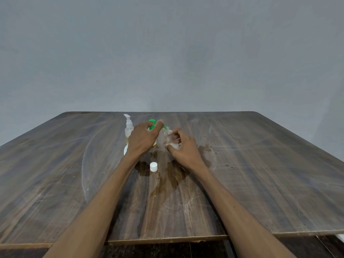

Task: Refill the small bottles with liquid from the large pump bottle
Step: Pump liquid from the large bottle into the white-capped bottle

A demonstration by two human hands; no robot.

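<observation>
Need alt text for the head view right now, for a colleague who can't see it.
The left hand presses the large pump bottle's green pump head while the right hand holds a small clear bottle tilted at its spout. A white cap lies nearer on the stained wooden table.

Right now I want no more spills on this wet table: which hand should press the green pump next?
Left. The left hand already rests on the green pump head of the large bottle, while the right hand grips the small clear bottle, tilted toward the nozzle, so it is occupied.
</observation>
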